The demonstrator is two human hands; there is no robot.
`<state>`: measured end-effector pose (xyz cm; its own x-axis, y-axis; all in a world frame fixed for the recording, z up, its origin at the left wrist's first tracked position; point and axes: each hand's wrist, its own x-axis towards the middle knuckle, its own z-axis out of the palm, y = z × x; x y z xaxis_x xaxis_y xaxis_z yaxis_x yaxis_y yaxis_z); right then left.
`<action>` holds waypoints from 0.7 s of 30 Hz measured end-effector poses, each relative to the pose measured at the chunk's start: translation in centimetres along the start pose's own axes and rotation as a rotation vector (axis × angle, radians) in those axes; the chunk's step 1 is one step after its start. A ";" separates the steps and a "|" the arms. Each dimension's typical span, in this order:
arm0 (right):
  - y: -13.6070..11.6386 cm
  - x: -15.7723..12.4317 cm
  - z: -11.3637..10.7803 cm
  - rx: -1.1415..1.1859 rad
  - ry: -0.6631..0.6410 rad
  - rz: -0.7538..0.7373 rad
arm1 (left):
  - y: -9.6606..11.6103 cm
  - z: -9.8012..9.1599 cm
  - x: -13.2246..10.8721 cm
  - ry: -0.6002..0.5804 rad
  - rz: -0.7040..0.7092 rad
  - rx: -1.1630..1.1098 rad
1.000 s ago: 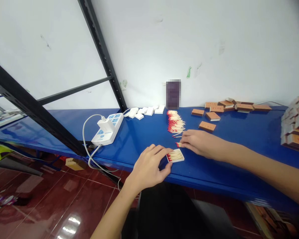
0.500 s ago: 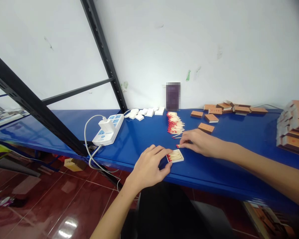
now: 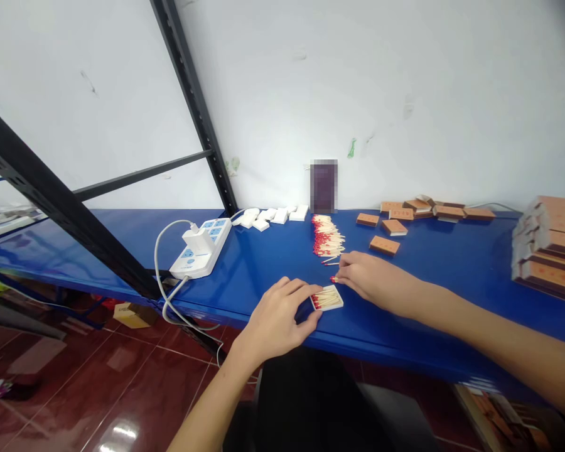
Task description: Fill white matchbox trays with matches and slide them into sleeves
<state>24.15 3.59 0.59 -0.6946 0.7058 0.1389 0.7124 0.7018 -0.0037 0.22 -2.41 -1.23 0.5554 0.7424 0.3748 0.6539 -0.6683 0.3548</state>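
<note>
A small white tray [image 3: 339, 305] filled with red-headed matches lies near the front edge of the blue table. My left hand [image 3: 285, 314] grips its left end between thumb and fingers. Just above and right of the tray, my right hand [image 3: 365, 275] pinches a few matches [image 3: 333, 279], whose red heads stick out to the left of the fingertips. Their sticks are mostly hidden by the fingers. Behind the right hand a pile of loose matches [image 3: 327, 237] stretches back toward the wall, heads to the left.
A white power strip [image 3: 200, 257] with a plug and cable sits left. White trays [image 3: 279, 216] lie along the wall. Orange-brown matchboxes [image 3: 384, 245] are scattered at the back right, and a large stack of boxes [image 3: 553, 251] stands far right. Dark metal posts [image 3: 195, 100] rise left.
The whole view has shifted slightly. My right hand, still pinching the matches, has turned a little over the table beside the tray. My left hand keeps its grip on the tray.
</note>
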 end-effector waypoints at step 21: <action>0.9 0.1 0.1 -0.323 0.018 -0.190 | 0.0 -0.1 0.1 -0.017 -0.008 -0.012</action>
<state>24.75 4.27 0.54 -0.8175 0.5623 0.1245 0.5679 0.7512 0.3363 0.17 -2.35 -1.11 0.5591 0.7482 0.3573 0.6520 -0.6629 0.3680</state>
